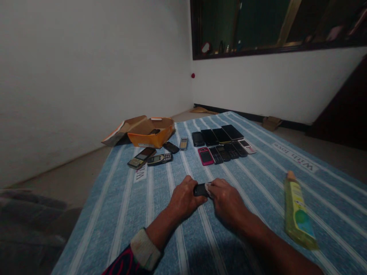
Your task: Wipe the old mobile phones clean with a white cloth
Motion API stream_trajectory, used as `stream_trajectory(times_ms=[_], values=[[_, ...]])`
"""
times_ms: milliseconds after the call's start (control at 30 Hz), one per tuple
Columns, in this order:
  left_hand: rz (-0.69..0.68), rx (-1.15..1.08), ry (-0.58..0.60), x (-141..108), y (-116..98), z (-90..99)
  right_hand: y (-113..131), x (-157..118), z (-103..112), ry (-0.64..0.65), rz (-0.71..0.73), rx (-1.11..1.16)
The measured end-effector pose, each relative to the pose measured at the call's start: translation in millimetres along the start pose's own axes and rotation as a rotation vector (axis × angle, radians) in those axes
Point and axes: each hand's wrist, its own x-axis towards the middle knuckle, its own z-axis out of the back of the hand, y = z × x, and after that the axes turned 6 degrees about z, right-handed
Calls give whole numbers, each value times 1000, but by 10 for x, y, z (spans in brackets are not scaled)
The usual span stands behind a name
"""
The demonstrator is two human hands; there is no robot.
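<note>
Between my two hands is a small dark mobile phone (200, 190), held just above the striped cloth. My left hand (185, 194) is closed round its left end. My right hand (226, 196) pinches a whitish wad, perhaps tissue or cloth (207, 188), against the phone's right end. Beyond my hands, several phones lie in two rows, among them a pink phone (205, 156) and a large black one (232, 132). To the left lie more loose phones, including a brown keypad phone (142, 157) and a dark one with pale keys (159, 159).
An open orange cardboard box (155, 140) stands at the back left, a dark phone inside. A bottle of yellow-green liquid (299, 214) lies on the right. The blue striped cloth (120, 214) covers the surface. White walls and a dark-framed window (258, 26) are behind.
</note>
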Motion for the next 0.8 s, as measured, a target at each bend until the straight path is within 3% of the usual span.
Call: stream_trajectory(times_ms=[133,267,433,633,800], values=[[-29,1,-54,-20,3,14,-36,17,0,-208,27,278],[-39,-60,-150,-39,-37,13,-5,44,-16,-325,4,418],[-16,-360,-161,-109,-193,-31,-25,86,-35,-456,-134,590],[172,-1001,5,-167,-361,-86,9,106,-31,-437,-227,721],[268,-1198,60,-159,-359,-100,11,118,-10,-398,-321,832]])
